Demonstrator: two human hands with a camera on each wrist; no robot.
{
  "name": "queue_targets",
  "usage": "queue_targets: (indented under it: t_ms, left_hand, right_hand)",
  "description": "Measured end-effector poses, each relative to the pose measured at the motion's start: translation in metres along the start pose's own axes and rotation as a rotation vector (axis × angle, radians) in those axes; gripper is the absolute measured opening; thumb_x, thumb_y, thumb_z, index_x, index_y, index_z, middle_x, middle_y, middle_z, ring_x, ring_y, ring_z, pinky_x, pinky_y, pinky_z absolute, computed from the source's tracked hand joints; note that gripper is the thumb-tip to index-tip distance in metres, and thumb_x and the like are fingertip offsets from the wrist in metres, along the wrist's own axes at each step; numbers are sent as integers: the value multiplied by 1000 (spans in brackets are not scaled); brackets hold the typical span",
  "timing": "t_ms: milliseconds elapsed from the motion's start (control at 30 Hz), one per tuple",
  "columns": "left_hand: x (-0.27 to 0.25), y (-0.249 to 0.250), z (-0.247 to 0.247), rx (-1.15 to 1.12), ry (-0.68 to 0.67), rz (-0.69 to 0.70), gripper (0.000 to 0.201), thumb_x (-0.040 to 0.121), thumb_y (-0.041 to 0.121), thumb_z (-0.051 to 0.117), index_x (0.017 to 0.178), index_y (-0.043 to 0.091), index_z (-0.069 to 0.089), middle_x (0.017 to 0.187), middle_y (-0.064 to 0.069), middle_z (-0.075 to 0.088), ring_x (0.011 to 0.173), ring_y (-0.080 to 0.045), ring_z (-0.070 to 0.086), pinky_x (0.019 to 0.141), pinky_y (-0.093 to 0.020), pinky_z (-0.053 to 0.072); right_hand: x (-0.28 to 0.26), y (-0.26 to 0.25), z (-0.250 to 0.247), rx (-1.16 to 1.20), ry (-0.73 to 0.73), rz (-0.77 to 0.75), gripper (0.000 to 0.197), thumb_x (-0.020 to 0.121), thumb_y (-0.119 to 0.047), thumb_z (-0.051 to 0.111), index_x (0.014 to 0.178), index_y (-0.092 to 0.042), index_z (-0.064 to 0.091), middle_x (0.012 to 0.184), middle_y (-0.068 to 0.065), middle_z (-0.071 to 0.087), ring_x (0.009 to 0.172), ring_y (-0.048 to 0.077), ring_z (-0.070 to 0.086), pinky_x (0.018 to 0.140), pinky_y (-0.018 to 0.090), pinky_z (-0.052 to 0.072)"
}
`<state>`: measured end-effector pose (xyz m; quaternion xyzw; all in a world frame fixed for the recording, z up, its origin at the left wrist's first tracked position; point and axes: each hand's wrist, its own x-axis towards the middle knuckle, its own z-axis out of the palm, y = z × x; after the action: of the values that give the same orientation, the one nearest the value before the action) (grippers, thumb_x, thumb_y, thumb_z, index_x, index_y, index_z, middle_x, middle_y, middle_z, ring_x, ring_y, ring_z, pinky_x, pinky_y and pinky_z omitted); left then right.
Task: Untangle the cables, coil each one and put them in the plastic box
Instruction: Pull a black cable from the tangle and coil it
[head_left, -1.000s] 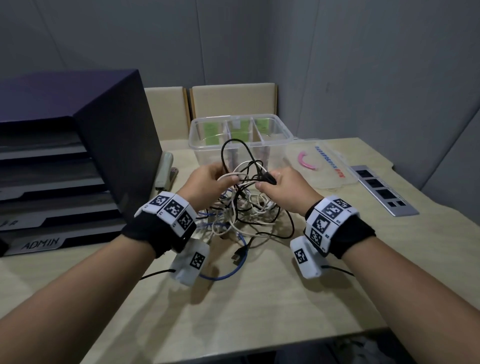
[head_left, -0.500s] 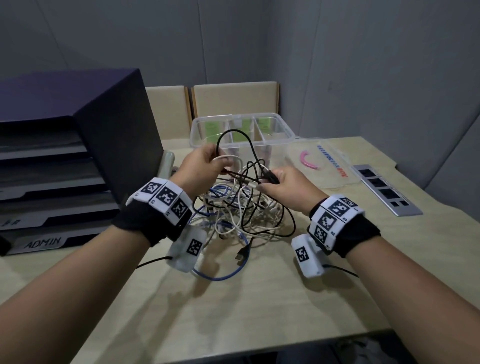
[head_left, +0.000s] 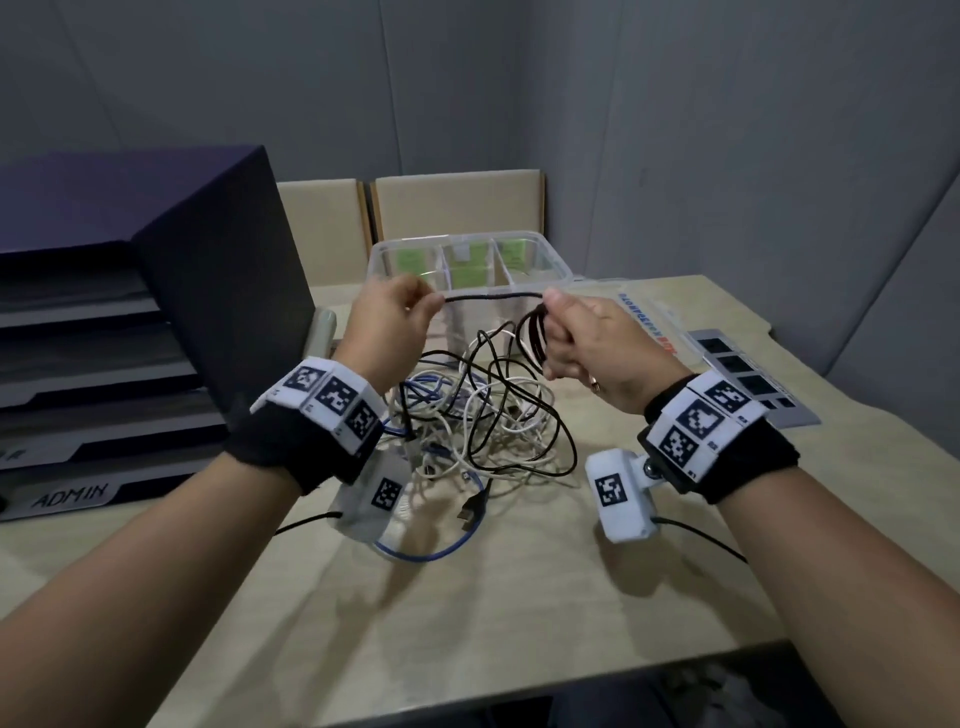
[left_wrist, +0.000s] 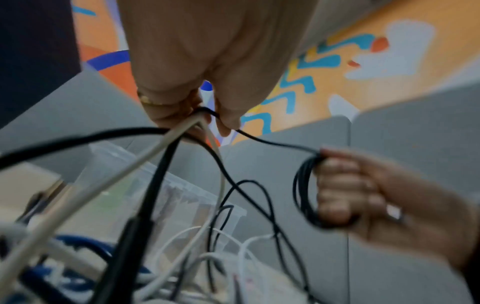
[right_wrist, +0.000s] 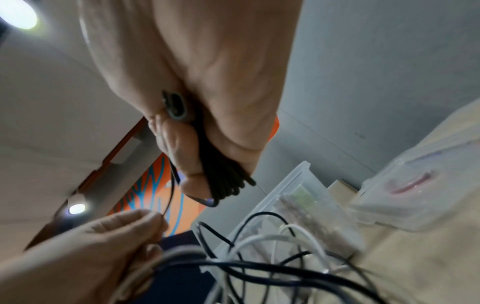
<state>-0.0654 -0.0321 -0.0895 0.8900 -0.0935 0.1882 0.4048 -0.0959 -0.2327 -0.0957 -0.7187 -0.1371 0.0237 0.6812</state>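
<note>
A tangle of black, white and blue cables (head_left: 483, 421) lies on the table in front of the clear plastic box (head_left: 545, 254). My right hand (head_left: 582, 343) grips several small loops of a black cable (head_left: 535, 338), raised above the pile; the same black cable coil (left_wrist: 303, 193) shows in the left wrist view and as a bundle (right_wrist: 223, 176) in the right wrist view. My left hand (head_left: 400, 312) pinches the same black cable, and a taut stretch (head_left: 493, 297) runs between the hands. A white cable (left_wrist: 145, 164) also passes through the left fingers.
A dark file tray stack (head_left: 130, 332) labelled ADMIN stands at the left. The box's clear lid (head_left: 639, 322) lies to its right, with a grey strip (head_left: 748, 379) beyond. Two beige chair backs (head_left: 457, 208) stand behind the table. A blue cable loop (head_left: 431, 553) trails toward me.
Both hands have risen and drawn apart. The right hand now holds black cable wound in loops, and a straight stretch is pulled tight between the hands.
</note>
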Motion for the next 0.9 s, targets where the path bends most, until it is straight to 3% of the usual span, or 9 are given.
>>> queue_targets:
  t_ms: [67,233,333,400,533,633,700,800,900]
  left_hand:
    - [-4,3,5,231,-77,191,15,96,25,50,91,16,61,89,2,52,79,-15,50,68,-21,34]
    - [-23,11,29,468,-383,495,19,95,27,49,95,12,62,91,-6,65,84,-26,60,73,-35,48]
    - [-34,15,33,575,-478,523,22,95,32,48,95,15,62,93,-4,65,92,-25,57,81,-34,41]
    - [-40,15,33,643,-556,516,24,96,35,46,98,17,62,93,-2,64,97,-23,54,86,-34,35]
    - [-48,21,20,701,-723,461,23,95,35,45,97,18,62,89,-3,58,98,-24,50,88,-35,34]
    - [-43,34,-1,476,-804,352,14,96,34,47,88,24,55,82,7,59,83,-17,56,76,-30,43]
    - [-36,45,-15,429,-744,342,11,97,32,45,89,30,52,76,14,55,77,-13,57,71,-27,43]
    - [-22,53,-27,449,-490,380,19,98,30,42,97,28,61,80,11,61,73,-12,58,69,-28,45]
    - [-9,46,-23,547,-206,443,23,99,32,40,101,30,63,86,16,63,85,-13,57,92,-38,37]
  right_hand:
    - [-2,-11,1,185,18,-24,43,103,-30,31,63,-16,35,42,-6,32,39,12,31,59,28,45]
    - [-3,-19,1,370,150,-53,42,103,-33,33,65,-15,39,64,10,67,43,16,50,51,24,44]
    - [-4,-16,-2,561,178,-69,38,103,-31,34,71,-12,44,95,24,70,74,27,71,58,27,53]
    - [-3,-15,-7,619,232,-101,35,103,-27,35,76,-8,48,110,27,64,101,33,67,78,36,58]
    - [1,-9,-18,368,344,-136,29,101,-24,44,84,-8,61,111,19,64,109,26,61,106,44,41]
    - [-3,-6,-20,-171,384,-159,24,97,-30,52,79,-19,65,84,-5,71,83,1,64,84,25,48]
    - [-6,-4,-17,-441,338,-171,24,97,-28,52,81,-17,66,76,-11,68,74,0,61,72,23,44]
    - [-8,-3,-12,-517,197,-150,26,99,-24,47,87,-7,63,72,1,68,63,3,62,68,22,45]
    - [-10,-8,-6,-369,149,-100,44,100,-37,41,80,-4,61,55,-5,57,47,6,51,62,28,51]
